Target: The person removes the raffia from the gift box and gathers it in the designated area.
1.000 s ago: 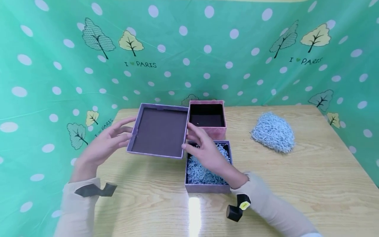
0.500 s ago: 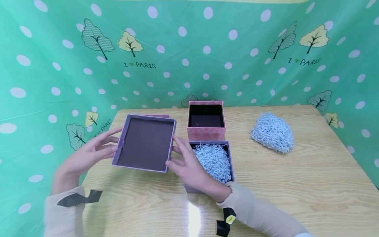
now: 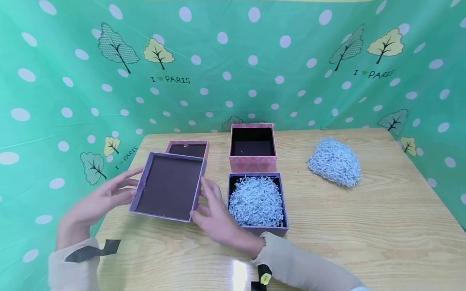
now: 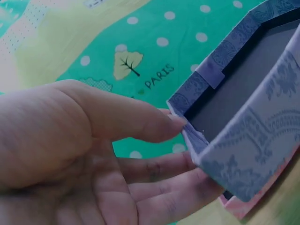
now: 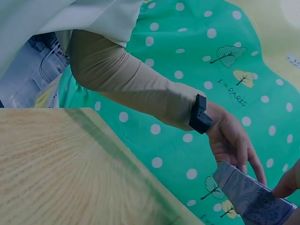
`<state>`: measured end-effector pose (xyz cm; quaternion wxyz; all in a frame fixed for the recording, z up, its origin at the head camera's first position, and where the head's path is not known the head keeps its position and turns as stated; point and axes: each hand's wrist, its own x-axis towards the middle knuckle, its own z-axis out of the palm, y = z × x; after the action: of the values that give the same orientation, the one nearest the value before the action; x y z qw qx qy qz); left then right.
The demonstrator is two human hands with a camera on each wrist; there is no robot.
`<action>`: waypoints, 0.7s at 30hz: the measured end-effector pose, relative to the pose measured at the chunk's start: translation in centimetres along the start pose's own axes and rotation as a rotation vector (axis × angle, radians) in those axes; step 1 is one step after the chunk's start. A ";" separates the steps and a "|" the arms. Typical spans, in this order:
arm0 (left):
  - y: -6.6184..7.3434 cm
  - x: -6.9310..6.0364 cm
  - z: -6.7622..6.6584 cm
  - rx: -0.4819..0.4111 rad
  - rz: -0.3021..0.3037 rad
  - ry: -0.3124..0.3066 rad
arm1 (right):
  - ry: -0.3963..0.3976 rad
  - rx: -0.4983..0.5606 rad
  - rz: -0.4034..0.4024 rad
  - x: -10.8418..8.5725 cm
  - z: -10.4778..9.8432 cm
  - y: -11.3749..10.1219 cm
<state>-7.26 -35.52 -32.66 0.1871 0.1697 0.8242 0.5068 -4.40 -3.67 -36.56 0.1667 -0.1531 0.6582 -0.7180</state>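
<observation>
Both hands hold a purple patterned box lid (image 3: 171,186), its dark inside facing up and tilted, above the left part of the table. My left hand (image 3: 103,198) pinches its left edge, thumb on the rim and fingers beneath, as the left wrist view shows on the lid's side wall (image 4: 258,154). On the opposite edge, my right hand (image 3: 214,214) grips with thumb and fingers. Right of that hand stands the purple box (image 3: 267,231), filled with pale blue shredded paper (image 3: 256,202). Partly hidden behind the lid lies a pink lid (image 3: 189,149), inside up.
A pink box (image 3: 253,163) with a dark inside stands just behind the purple box. At the right of the wooden table (image 3: 364,234) lies a heap of blue shredded paper (image 3: 335,161). A green dotted cloth (image 3: 204,101) hangs behind and at the sides.
Both hands have carried the purple lid left and toward the near side, away from over the boxes. The pink lid and the shredded paper in the purple box have come into fuller view.
</observation>
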 end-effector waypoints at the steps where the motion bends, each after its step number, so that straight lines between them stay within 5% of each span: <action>1: -0.2 -0.1 0.0 0.001 -0.008 -0.004 | 0.000 -0.002 0.009 0.0 0.2 0.2; 9: -1.1 -0.6 0.4 0.043 -0.126 0.001 | 0.004 0.020 0.064 0.4 1.8 1.6; 21: -2.1 0.7 1.2 0.053 -0.332 0.032 | 0.019 -0.041 0.144 0.8 2.9 3.6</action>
<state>-7.48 -35.19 -35.16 0.2507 0.0278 0.8569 0.4495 -3.74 -6.96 -39.86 0.2085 -0.1017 0.6837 -0.6919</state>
